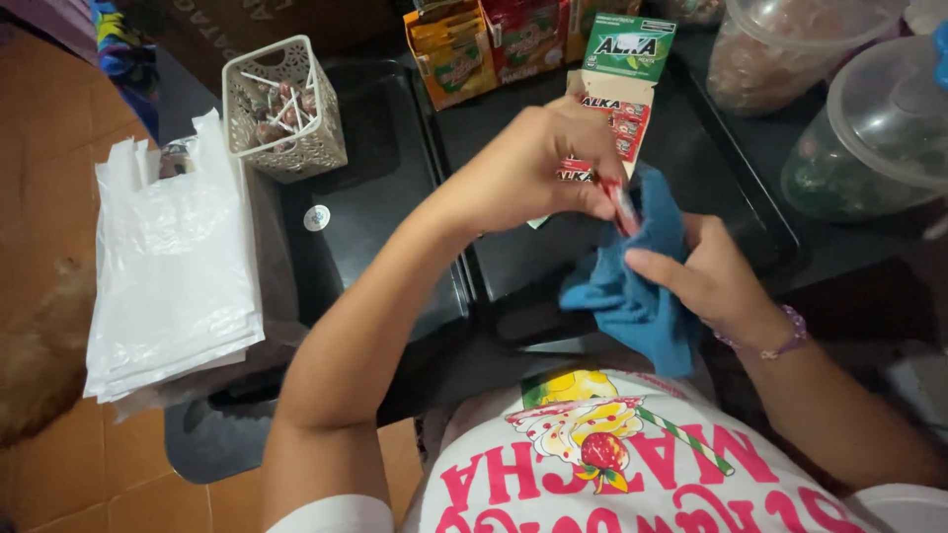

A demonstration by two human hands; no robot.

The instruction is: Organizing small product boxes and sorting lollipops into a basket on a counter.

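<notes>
Two hands at work over a dark counter point(395, 197); we go left to right.

Far left: stack of white plastic bags point(173, 266) hanging off the counter edge, above an orange tiled floor point(49, 148). Just right of the bags, at the back, a white lattice basket point(286, 104) holding lollipops, sticks up.

Centre: our left hand point(528, 163) reaches in from lower left, fingers curled and pressed together, pinching a small red candy pack point(620, 202). The pack sticks out below the fingertips, tilted, its lower end touching the blue cloth point(637, 286). Only part of the pack shows; the rest is hidden under the fingers.

Behind the left hand: an open candy display box point(622, 94), green top flap, red packs inside. It sits just beyond the knuckles; we cannot tell if the hand touches it. Further back, a row of orange and red snack boxes point(494, 39).

Right of centre: our right hand point(706, 276) holds the blue cloth, thumb on top, fingers under and hidden by the fabric. So it is closed on the cloth, which bunches up toward the pack and hangs down toward our shirt point(632, 464). A purple bracelet point(785, 341) sits on that wrist.

Pack lies between the two hands, right at the left fingertips, just above the right thumb.

Far right, back: two clear plastic jars point(869, 138), lids on, contents blurred.
</notes>
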